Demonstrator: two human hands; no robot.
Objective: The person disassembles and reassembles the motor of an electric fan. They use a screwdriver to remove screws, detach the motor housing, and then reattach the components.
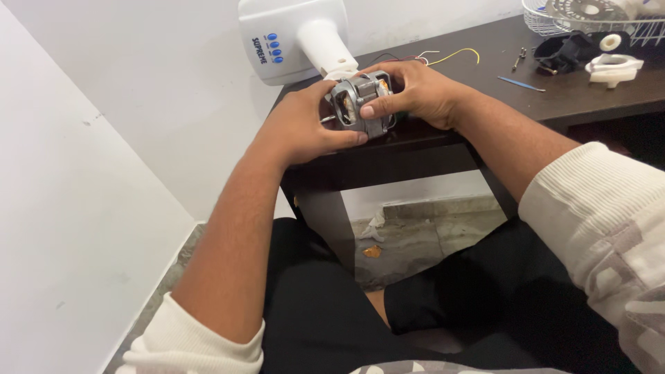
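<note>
At the table's (pixel 443 142) front edge, our left hand (pixel 305 128) and right hand (pixel 415 93) both clasp a small grey motor (pixel 360 104), fingers curled tight.

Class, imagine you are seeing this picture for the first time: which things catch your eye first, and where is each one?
At the centre, the left hand and right hand clasp a small grey electric motor at the near edge of a dark wooden table. Just behind it, at the top, stands a white appliance housing with blue buttons. In the top right corner a white wire basket sits above loose white and black parts.
</note>
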